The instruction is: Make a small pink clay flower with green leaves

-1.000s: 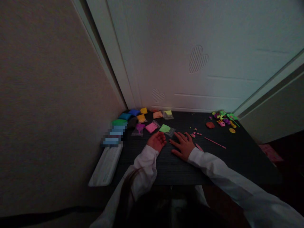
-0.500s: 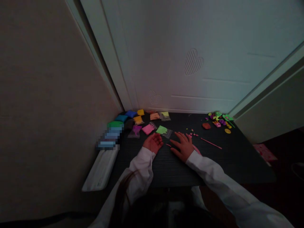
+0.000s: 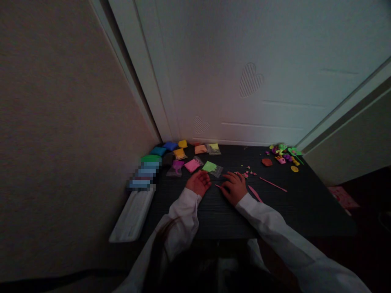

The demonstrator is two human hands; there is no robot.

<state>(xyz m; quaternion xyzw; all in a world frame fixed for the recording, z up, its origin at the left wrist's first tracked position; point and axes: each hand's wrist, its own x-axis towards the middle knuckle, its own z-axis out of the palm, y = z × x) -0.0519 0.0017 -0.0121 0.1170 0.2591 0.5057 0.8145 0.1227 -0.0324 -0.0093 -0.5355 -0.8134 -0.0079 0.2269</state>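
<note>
My left hand (image 3: 198, 183) rests on its side on the dark table, palm turned toward the right, fingers loosely bent and nothing visible in it. Across a small gap, my right hand (image 3: 234, 188) lies palm down with its fingers slightly bent. The tip of a thin pink strip (image 3: 217, 186) pokes out at its left; the rest of the strip is hidden. Beyond my right fingers lie small pink clay bits (image 3: 247, 174). A pink modelling knife (image 3: 254, 193) is beside my right wrist, and a thin pink stick tool (image 3: 273, 184) lies farther right.
Bags of coloured clay, including a light green one (image 3: 210, 166) and a pink one (image 3: 192, 165), sit behind my hands. A white tray (image 3: 131, 215) lies at the left edge. Small clay figures (image 3: 285, 154) and a reddish-brown lump (image 3: 266, 162) are at the back right.
My right fingers have drawn in from a wider spread, and the hand has shifted slightly left. The pink strip's tip now shows, and the knife is more uncovered. My left hand stays put.
</note>
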